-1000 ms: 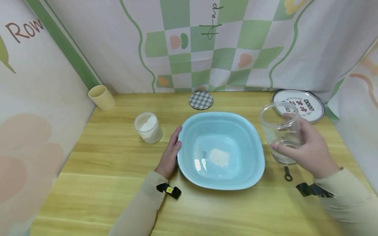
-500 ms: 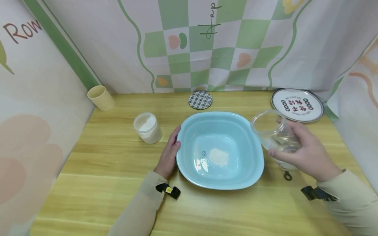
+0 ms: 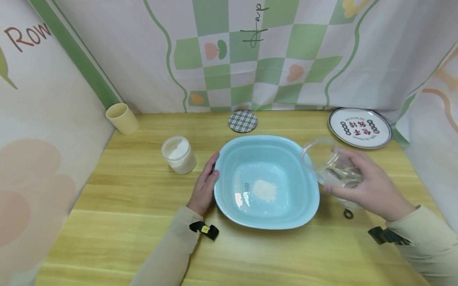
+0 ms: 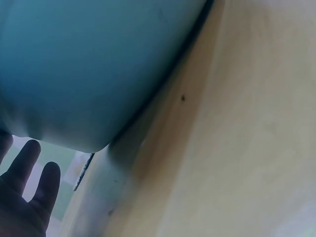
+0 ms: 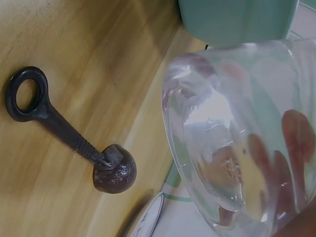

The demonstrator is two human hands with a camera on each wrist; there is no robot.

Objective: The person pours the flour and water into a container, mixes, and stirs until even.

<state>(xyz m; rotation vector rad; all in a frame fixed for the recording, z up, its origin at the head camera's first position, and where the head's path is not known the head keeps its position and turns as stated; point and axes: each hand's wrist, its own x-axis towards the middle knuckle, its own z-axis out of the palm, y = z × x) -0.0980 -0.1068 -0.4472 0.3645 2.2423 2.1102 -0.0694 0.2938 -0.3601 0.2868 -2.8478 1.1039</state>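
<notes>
A light blue basin [image 3: 229, 206] stands mid-table with a patch of white powder [image 3: 265, 190] on its floor. My left hand [image 3: 204, 188] rests against the basin's left side, thumb by the rim; the left wrist view shows its fingers [image 4: 45, 185] straight beside the outer wall. My right hand [image 3: 368, 186] grips a clear plastic cup [image 3: 322, 157] at the basin's right rim. That cup tilts left towards the basin and holds some clear liquid, and its base [image 5: 212, 128] fills much of the right wrist view.
A dark ring-handled tool with a rounded head [image 5: 114, 170] lies under the cup. Left of the basin stands a clear jar [image 3: 180, 157] of white powder. Farther back are a yellow cup [image 3: 123, 119], a checked coaster [image 3: 243, 121] and a printed plate [image 3: 360, 128].
My right hand has brought the clear cup leftward to the basin's rim and tipped it further over. My left hand and the basin have stayed put.
</notes>
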